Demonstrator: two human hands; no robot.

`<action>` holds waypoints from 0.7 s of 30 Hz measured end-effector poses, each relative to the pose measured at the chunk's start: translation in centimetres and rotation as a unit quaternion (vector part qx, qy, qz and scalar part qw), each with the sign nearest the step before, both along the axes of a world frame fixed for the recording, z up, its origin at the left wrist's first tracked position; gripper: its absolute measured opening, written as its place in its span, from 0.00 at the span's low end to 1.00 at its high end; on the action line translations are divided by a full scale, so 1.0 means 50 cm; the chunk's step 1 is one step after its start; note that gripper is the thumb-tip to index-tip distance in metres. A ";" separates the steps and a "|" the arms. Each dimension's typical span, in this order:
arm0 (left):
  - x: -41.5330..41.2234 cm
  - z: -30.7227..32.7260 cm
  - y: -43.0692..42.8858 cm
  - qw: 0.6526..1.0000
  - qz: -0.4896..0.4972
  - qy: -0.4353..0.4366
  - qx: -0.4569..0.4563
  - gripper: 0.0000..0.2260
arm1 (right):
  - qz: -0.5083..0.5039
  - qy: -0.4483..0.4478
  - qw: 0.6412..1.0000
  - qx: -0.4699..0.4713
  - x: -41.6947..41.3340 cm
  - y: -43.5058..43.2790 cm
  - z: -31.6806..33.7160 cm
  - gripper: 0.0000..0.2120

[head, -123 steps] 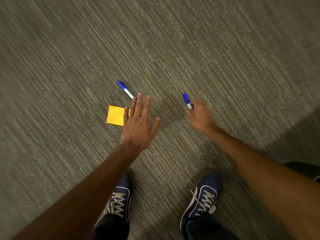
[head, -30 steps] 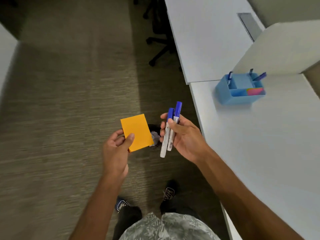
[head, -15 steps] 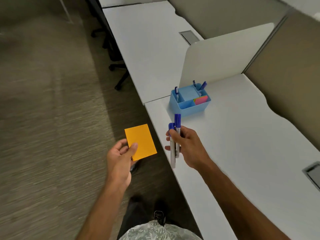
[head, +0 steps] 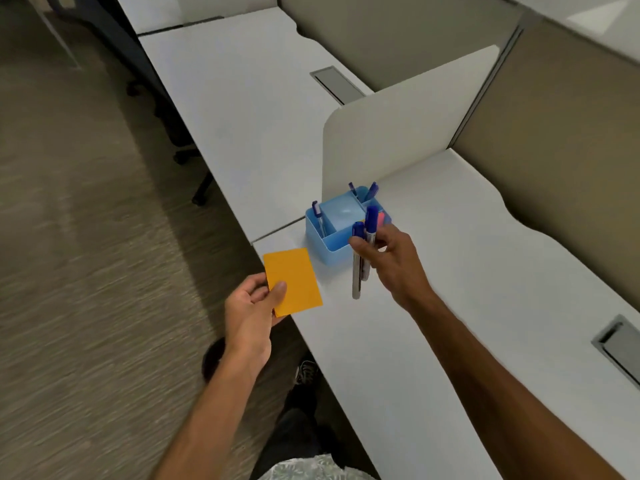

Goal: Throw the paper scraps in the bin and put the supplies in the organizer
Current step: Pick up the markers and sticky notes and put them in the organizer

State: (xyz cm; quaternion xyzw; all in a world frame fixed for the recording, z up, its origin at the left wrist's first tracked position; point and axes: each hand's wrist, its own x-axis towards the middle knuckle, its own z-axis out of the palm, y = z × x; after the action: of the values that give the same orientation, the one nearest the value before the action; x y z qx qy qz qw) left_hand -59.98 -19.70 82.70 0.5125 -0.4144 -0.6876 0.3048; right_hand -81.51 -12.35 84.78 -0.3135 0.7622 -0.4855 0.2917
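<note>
My right hand [head: 391, 261] grips two blue-capped markers [head: 360, 258], caps up, just in front of the light blue organizer [head: 317, 233] on the white desk [head: 433, 306]. The hand covers the organizer's near right corner. Three blue markers stand in the organizer's compartments, and pink and orange notes show at its right side. My left hand [head: 251, 311] pinches an orange sticky-note pad [head: 292, 280] over the desk's left edge, left of the organizer.
A white divider panel [head: 398, 133] stands right behind the organizer. A second white desk [head: 242, 98] continues beyond it. Grey cable hatches [head: 337, 83] [head: 620, 344] are set into both desks. An office chair base [head: 194, 168] stands on the carpet at left. A dark round object [head: 211, 358] lies on the floor under my left wrist.
Earlier I picked the markers and orange pad off the carpet. Since half a second ago, both hands have moved toward the organizer, and the markers now reach it.
</note>
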 end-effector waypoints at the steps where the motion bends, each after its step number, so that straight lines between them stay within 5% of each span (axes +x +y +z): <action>1: -0.015 -0.003 -0.018 1.000 -0.004 -0.004 0.003 0.08 | -0.005 0.003 1.000 -0.001 -0.019 -0.016 -0.001 0.12; 10: -0.089 -0.069 -0.146 0.998 -0.019 -0.048 0.030 0.09 | -0.045 0.047 0.996 0.056 -0.159 -0.204 -0.053 0.12; 21: -0.112 -0.114 -0.207 0.997 -0.009 -0.064 0.053 0.07 | 0.095 0.078 0.969 0.216 -0.188 -0.356 -0.190 0.09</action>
State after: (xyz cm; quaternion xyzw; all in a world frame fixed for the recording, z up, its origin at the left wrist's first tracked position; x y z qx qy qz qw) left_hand -65.56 -30.05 77.00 0.5673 -0.4008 -0.6767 0.2443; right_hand -90.89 -30.15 75.30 -0.3504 0.8362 -0.2538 0.3370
